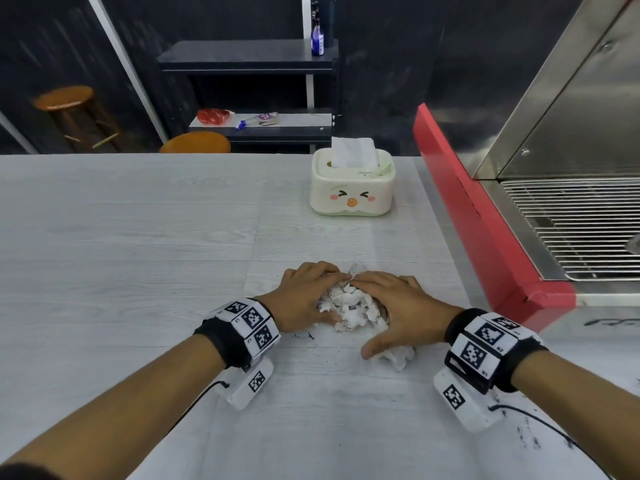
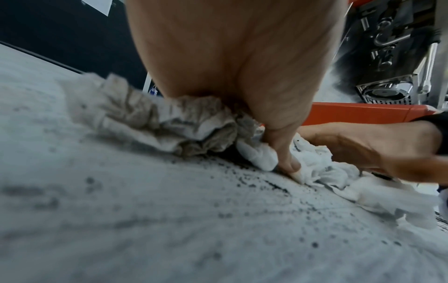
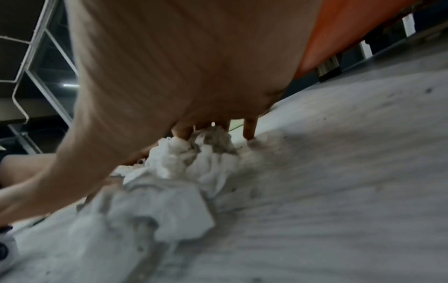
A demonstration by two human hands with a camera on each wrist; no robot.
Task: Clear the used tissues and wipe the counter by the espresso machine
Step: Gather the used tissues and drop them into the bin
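Note:
A pile of crumpled white used tissues (image 1: 349,306) lies on the pale wood-grain counter (image 1: 138,237), near the front and just left of the red espresso machine (image 1: 485,244). My left hand (image 1: 304,294) cups the pile from the left, and my right hand (image 1: 394,306) cups it from the right, fingertips meeting at the far side. In the left wrist view my left hand (image 2: 230,67) curls over grey-stained tissues (image 2: 169,130), thumb down on the counter. The right wrist view has my right hand (image 3: 181,67) arched over the tissues (image 3: 169,201). Dark coffee grounds (image 2: 254,180) speckle the counter beside the pile.
A cream tissue box (image 1: 351,192) with a cartoon face stands further back on the counter. The machine's steel drip grate (image 1: 581,230) is at the right. More dark specks (image 1: 530,438) lie near my right forearm. Stools (image 1: 197,142) and a dark shelf (image 1: 259,128) stand beyond the far edge.

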